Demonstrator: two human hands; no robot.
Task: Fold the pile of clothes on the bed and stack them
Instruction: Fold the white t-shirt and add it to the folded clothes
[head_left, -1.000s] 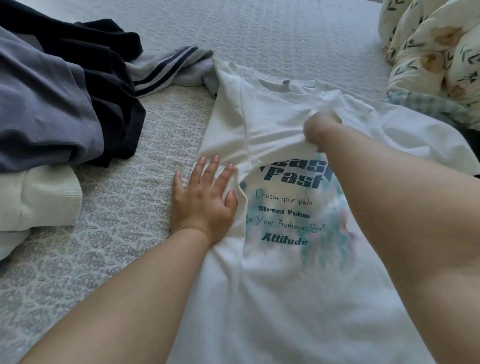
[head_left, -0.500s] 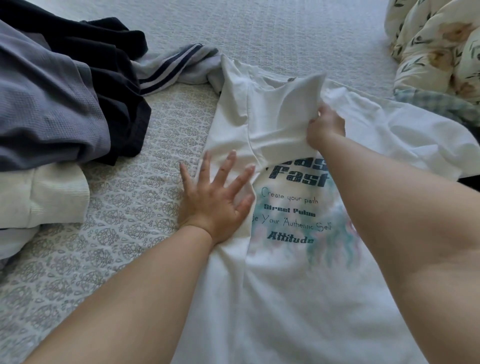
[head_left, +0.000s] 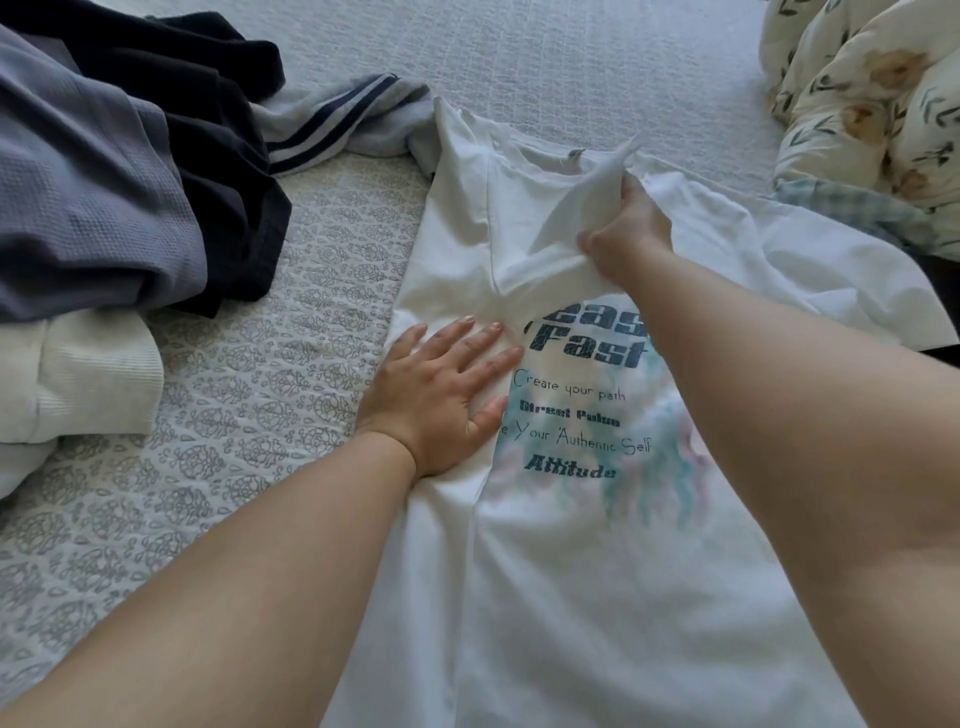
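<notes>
Quilted bedding (head_left: 249, 415) with a grey leaf pattern covers the bed and carries all items. A white T-shirt (head_left: 597, 597) lies front-up across the middle of the bed, its hem toward the near edge and its collar toward the far edge; dark printed lettering and a teal and pink graphic mark the chest.

The left hand (head_left: 441, 395) lies flat on the shirt's left side just beside the print, fingers straight and spread, pressing the folded-in fabric to the bed. The right hand (head_left: 628, 228) is closed around the shirt's sleeve (head_left: 576, 208) near the collar, lifting a fold of fabric clear of the shirt body.

Unfolded clothes occupy the left edge of the bed: a grey waffle-knit garment (head_left: 93, 197) lies over a black garment (head_left: 218, 156), with a cream ribbed garment (head_left: 88, 369) below them. A pale garment with navy stripes (head_left: 337, 124) touches the shirt's left shoulder. A floral duvet (head_left: 872, 98) is bunched at the far right corner.
</notes>
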